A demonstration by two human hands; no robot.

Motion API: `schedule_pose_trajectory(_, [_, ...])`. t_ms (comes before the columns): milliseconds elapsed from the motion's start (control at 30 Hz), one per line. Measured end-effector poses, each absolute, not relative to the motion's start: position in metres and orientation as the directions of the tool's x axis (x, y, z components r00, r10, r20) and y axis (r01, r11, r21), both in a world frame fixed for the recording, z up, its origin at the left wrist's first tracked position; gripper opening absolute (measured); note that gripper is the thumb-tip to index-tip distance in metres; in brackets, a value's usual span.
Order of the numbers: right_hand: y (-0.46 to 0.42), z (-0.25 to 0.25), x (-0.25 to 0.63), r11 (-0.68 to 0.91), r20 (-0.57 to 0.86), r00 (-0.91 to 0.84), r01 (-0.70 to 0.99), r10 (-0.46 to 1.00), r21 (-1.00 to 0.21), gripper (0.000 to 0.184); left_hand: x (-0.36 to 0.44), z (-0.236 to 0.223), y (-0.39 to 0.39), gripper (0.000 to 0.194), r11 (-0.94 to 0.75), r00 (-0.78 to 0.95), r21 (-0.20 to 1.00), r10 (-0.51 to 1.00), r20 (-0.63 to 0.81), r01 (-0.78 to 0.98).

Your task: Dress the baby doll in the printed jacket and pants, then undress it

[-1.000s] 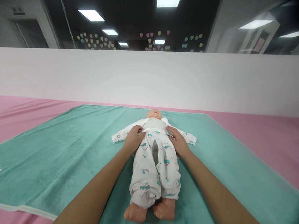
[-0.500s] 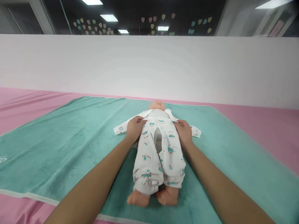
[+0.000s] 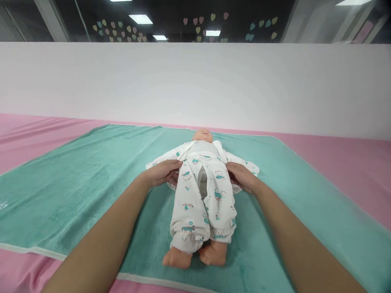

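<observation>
A baby doll (image 3: pixel 203 136) lies on its back on a teal towel (image 3: pixel 80 188), head away from me, bare feet (image 3: pixel 193 256) toward me. It wears white printed trousers (image 3: pixel 202 204) and an open white printed top (image 3: pixel 241 163). My left hand (image 3: pixel 162 172) is at the doll's left hip, fingers curled on the cloth at the trousers' side. My right hand (image 3: pixel 243 177) is at the other hip, fingers likewise closed on the cloth there. Something white shows under the doll's hips between my hands.
The towel lies on a pink sheet (image 3: pixel 353 169) that covers the surface. A white panel (image 3: pixel 199 85) rises along the far edge. Behind it is a dark room with ceiling lights and heart stickers (image 3: pixel 203 25).
Both hands have slid from the trousers' waistband down and outward to the doll's hips. The view has tilted down a little.
</observation>
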State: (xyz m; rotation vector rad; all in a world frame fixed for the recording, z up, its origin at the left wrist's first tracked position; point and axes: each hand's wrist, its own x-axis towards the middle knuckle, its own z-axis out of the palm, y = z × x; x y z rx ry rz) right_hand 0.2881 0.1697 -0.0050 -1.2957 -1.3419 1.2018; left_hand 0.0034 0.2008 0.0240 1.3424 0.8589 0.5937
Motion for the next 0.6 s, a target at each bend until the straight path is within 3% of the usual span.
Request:
schedule_pose_trajectory(167, [0.169,-0.006,0.296,-0.107,-0.096,-0.201,-0.043,0.975,-0.993,0.023,-0.007,0.018,0.206,0.035,0.225,0.661,0.97,0.714,-0.23,0.094])
schedule_pose_trajectory(367, [0.167,-0.004,0.3,-0.086,-0.074,-0.273,-0.033,0.959,-0.996,0.02,-0.006,0.015,0.206,0.041,0.171,0.659,0.979,0.725,-0.201,0.11])
schedule_pose_trajectory(600, [0.164,-0.002,0.299,-0.044,-0.045,-0.265,0.009,0.963,-0.999,0.025,0.0,0.013,0.207,0.031,0.092,0.601,0.992,0.789,-0.127,0.089])
